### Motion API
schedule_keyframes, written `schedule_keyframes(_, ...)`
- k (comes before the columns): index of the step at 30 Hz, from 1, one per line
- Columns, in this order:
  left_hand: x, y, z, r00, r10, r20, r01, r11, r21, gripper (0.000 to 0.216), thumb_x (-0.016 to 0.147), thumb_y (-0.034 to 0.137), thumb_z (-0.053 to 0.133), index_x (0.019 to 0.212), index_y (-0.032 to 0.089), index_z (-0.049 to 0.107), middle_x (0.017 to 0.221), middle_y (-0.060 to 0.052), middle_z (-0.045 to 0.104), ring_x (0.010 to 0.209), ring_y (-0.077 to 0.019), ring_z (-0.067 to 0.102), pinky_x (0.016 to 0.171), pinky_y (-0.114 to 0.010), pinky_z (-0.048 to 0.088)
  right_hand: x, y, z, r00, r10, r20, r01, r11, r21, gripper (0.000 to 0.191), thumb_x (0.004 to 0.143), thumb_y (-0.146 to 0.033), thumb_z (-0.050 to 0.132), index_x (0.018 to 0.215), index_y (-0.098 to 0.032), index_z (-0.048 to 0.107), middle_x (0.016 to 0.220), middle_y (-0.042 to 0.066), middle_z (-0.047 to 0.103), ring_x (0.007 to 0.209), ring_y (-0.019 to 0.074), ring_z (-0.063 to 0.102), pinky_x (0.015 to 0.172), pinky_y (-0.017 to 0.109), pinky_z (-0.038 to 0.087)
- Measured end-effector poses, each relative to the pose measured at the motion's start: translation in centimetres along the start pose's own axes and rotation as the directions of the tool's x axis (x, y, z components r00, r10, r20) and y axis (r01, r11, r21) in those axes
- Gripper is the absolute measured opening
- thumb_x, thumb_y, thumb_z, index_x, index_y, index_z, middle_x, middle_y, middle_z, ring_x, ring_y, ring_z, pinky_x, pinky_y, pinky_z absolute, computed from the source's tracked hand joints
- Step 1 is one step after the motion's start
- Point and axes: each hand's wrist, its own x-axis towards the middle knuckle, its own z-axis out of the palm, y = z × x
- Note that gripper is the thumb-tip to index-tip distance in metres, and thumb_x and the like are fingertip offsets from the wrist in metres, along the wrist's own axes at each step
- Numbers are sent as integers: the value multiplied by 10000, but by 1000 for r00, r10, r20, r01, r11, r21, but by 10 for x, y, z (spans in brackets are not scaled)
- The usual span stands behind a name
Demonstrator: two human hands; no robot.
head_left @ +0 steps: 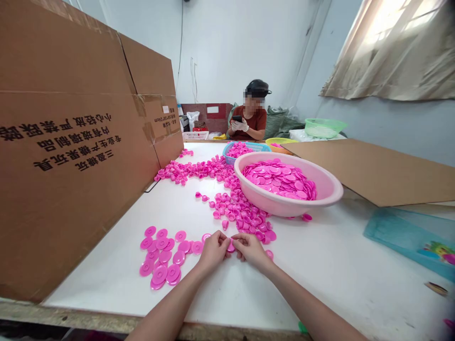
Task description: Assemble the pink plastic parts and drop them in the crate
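Close together over the white table, my left hand [213,251] and my right hand [251,251] both pinch a small pink plastic piece [231,246]. Fingers cover much of it, so whether it is a saucer alone or a saucer with a cup cannot be made out. To the left of my hands lie several pink toy saucers [165,256], some overlapping. Just beyond my hands spreads a heap of tiny pink toy cups [236,208]. A few saucers lie near my right hand, one of them [270,236] beside the cups.
A pink basin [325,194] full of pink discs stands right of the cups, with a blue basket [263,147] of pink pieces behind it. A large cardboard box [81,156] walls the left side. Cardboard [384,170] lies at right. Across the table, a gloved person [254,121] holds a phone.
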Motion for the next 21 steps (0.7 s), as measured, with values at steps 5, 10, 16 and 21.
schedule_keyframes(5,2,-5,4,999,28,17,-29,996,78,184,762,361,418,725,183,449,580,18,566,486,-98,538,467,-196,375,-1,-5,-6,993,77,89,-79,997,10,240,722,-320,554,839,-110,559,540,-3,561,504,115,570,462,214,468)
schedule_keyframes(10,2,-1,4,999,31,44,-38,983,180,147,777,297,375,742,179,455,540,22,552,471,-98,516,478,-199,353,5,-3,-9,983,112,148,-103,993,-63,214,743,-329,554,761,-117,532,542,8,577,533,136,604,490,230,492)
schedule_keyframes(16,16,9,-8,991,15,130,-58,942,332,131,733,271,419,690,174,495,566,6,584,502,-114,530,486,-204,332,14,11,-7,981,124,147,-116,991,-65,191,761,-311,533,765,-146,438,474,-35,535,436,129,578,373,190,435)
schedule_keyframes(21,26,13,-7,997,20,70,-56,835,548,398,807,440,282,658,171,535,647,-42,590,592,-155,532,537,-246,324,15,13,0,967,136,215,-137,990,-13,220,748,-332,526,755,-154,396,453,-48,527,395,125,562,333,170,402)
